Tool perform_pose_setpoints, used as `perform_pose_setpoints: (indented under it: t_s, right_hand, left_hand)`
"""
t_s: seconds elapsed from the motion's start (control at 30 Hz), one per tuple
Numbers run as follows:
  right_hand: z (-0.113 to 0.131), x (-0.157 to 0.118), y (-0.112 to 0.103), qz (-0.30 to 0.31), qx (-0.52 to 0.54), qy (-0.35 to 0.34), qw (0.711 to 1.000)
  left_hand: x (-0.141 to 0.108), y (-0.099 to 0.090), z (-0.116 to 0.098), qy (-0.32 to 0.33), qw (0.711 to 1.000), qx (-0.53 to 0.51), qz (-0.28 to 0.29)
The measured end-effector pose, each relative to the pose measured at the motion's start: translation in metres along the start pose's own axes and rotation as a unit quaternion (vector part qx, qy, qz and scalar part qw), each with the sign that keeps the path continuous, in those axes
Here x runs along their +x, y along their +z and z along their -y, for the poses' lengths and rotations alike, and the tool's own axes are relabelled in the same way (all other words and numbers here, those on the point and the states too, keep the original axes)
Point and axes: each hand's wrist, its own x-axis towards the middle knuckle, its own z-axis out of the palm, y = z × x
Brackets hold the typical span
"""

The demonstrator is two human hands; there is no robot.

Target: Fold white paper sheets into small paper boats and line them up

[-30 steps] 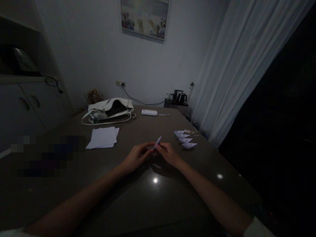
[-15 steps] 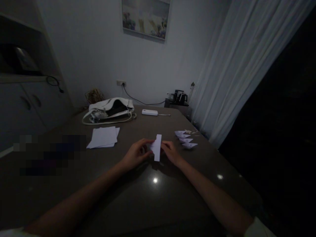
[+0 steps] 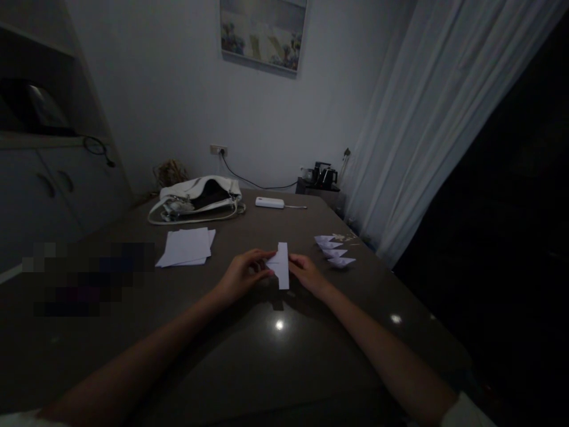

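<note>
A folded white paper (image 3: 283, 267) is held just above the dark table, with a straight upright strip on its right and a pointed part toward the left. My left hand (image 3: 244, 274) pinches the pointed part between thumb and fingers. At the strip's right edge, my right hand (image 3: 307, 275) grips the paper, its fingertips partly behind it. Several small folded paper boats (image 3: 340, 261) stand in a row to the right of my right hand. A stack of white sheets (image 3: 185, 247) lies left of my left hand.
Toward the back of the table (image 3: 249, 222) are a white handbag (image 3: 202, 196) and a white power bank (image 3: 269, 203) with a short cord. Small pale scraps (image 3: 344, 236) lie beyond the boats. A kettle (image 3: 329, 177) stands behind, near the curtain.
The folded paper has turned slightly and its strip stands straighter. Both hands have shifted very little and keep their hold.
</note>
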Motion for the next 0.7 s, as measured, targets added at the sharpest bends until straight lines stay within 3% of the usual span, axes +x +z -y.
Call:
perform_pose_setpoints:
  t_s: [0.2,0.43,0.7]
  right_hand:
    - [0.0018,0.0003,0.0005,0.007,-0.011,-0.029,1.000]
    - [0.0008,0.0019,0.0014,-0.085,-0.032,-0.090,0.992]
    - [0.0040,0.0005,0.0029,-0.049,-0.064,-0.087,0.993]
  left_hand:
    - [-0.0003,-0.0010,-0.0032,-0.020,0.999,-0.014,0.021]
    - [-0.0025,0.0026,-0.0009,-0.029,0.998,-0.030,0.041]
    - [-0.0042,0.0043,0.0034,-0.044,0.998,-0.035,0.036]
